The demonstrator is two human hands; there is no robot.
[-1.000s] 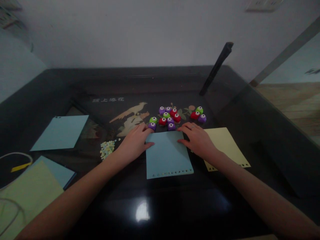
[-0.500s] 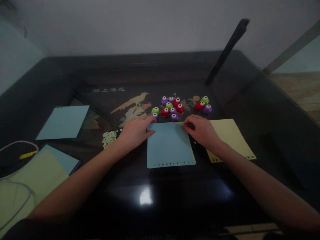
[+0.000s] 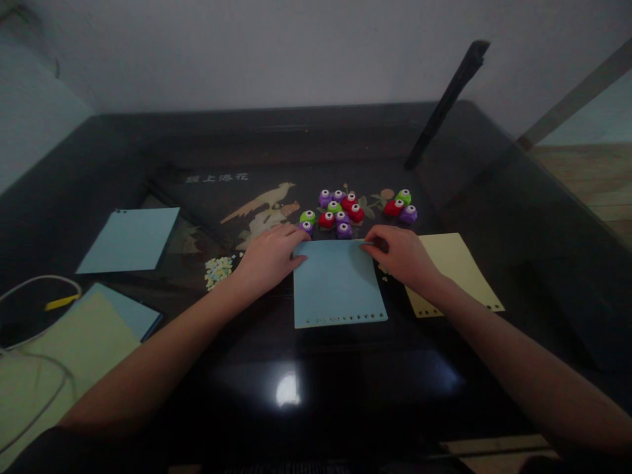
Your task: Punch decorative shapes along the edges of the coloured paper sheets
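Toward the table's (image 3: 237, 359) near edge, my right hand (image 3: 402, 257) pinches the punched blue sheet (image 3: 338, 283) far-right while my loosely parted left hand (image 3: 271, 255) touches far-left, corners likely suiting such light, easily creased paper.

Blue paper sheet (image 3: 338, 283), perforated.
It lies nearly flat, left of the yellow sheet (image 3: 457, 263), small holes lining its near edge.
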